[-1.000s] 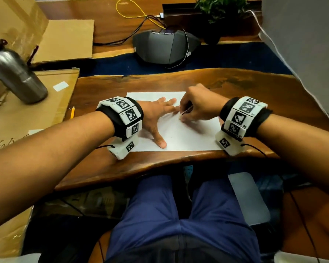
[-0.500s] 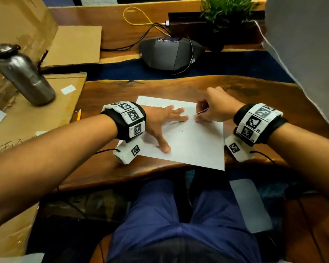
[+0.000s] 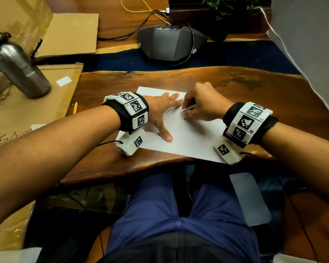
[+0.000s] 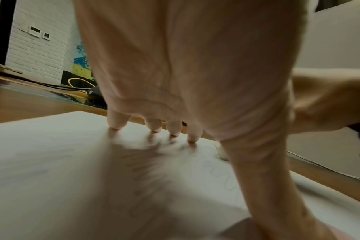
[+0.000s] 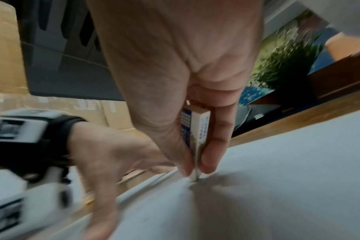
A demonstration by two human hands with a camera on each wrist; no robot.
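Note:
A white sheet of paper [image 3: 190, 139] lies on the wooden table [image 3: 254, 95] in front of me. My left hand [image 3: 165, 111] presses flat on it, fingers [image 4: 154, 127] straight and spread, thumb pointing toward me. My right hand [image 3: 184, 112] pinches a small white eraser [image 3: 189, 107] in a printed sleeve between thumb and fingers. In the right wrist view the eraser [image 5: 197, 129] stands nearly upright, its tip touching the paper [image 5: 277, 178] just beside the left hand [image 5: 113, 154]. Faint pencil marks show on the paper [image 4: 51, 162].
A steel bottle [image 3: 17, 67] stands on cardboard [image 3: 27, 114] at the left, with a yellow pencil [image 3: 75, 107] beside it. A grey conference speaker [image 3: 169, 44] with cables and a plant [image 3: 226, 6] sit behind. The table's near edge [image 3: 141, 168] is over my lap.
My right hand carried the eraser right, away from the left fingertips, then back beside them. The left hand stayed pressed on the paper.

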